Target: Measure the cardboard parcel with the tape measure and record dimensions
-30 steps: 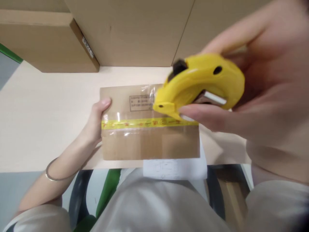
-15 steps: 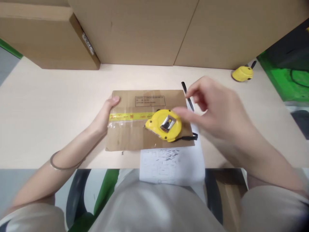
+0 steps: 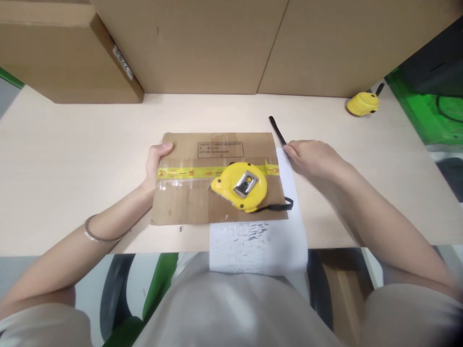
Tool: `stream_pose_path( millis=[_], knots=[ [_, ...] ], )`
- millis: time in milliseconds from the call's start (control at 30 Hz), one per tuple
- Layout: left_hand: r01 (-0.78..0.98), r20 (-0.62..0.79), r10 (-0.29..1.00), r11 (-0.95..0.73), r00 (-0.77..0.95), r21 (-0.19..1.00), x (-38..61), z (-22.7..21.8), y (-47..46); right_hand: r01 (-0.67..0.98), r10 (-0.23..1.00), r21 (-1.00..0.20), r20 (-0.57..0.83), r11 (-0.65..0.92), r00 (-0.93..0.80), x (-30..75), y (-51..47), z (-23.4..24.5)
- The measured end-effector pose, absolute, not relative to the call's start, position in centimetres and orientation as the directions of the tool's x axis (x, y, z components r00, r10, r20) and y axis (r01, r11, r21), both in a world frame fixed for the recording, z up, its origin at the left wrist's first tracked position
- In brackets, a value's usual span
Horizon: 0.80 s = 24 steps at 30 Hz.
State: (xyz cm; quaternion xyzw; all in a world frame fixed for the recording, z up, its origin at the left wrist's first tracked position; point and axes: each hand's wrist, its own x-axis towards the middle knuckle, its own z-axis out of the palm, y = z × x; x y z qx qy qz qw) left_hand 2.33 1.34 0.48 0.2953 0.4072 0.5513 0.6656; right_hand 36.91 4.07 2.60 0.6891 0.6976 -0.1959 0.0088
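Observation:
My left hand (image 3: 155, 164) grips the left edge of a flat cardboard box (image 3: 184, 205), its thumb on top and the other fingers hidden. Yellow printed tape runs across the box. On the box's right half lies a yellow tape measure (image 3: 258, 185) with a metal clip and a black wrist strap. To the right of the box, my right hand (image 3: 314, 158) is closed at the near end of a black pen (image 3: 276, 128), fingertips pinched on it. Partly under the box is a white sheet of paper (image 3: 278, 250) with drawn marks, hanging over the table's front edge.
Large cardboard boxes (image 3: 202, 48) stand along the back of the pale table (image 3: 72, 168), with another carton (image 3: 72, 62) at the back left. A second yellow tape measure (image 3: 363, 103) sits at the back right. Chair armrests (image 3: 115, 294) show below the table's edge.
My right hand has moved away from the tape measure to the pen, and its fingers have closed on the pen's near end. My left hand keeps hold of the box.

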Motion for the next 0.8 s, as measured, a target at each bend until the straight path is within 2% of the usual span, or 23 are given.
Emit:
stream_pose_path(
  millis=[133,233,300,633,800],
  knots=[
    [-0.502,-0.204,0.978,0.199,0.047,0.841,2.3,0.4,1.5,0.85,0.978,-0.521,-0.207,-0.082,-0.033,37.9,4.2,2.2],
    [-0.479,-0.133,0.991,0.113,-0.008,0.871,2.2,0.2,1.5,0.506,0.979,-0.849,-0.2,-0.15,-0.045,38.1,3.5,1.3],
    [-0.454,-0.107,0.994,0.081,-0.032,0.887,2.1,0.2,1.5,0.299,0.976,-0.94,-0.199,-0.167,-0.083,38.0,2.8,0.7],
    [-0.467,-0.164,0.986,0.129,-0.035,0.875,2.9,1.2,0.4,0.372,0.982,-0.927,-0.12,-0.058,-0.148,39.1,5.7,0.2],
    [-0.36,-0.123,0.992,0.105,-0.026,0.927,2.6,0.3,0.0,0.388,0.972,-0.919,-0.153,-0.074,-0.177,39.2,7.2,-1.3]
  ],
)
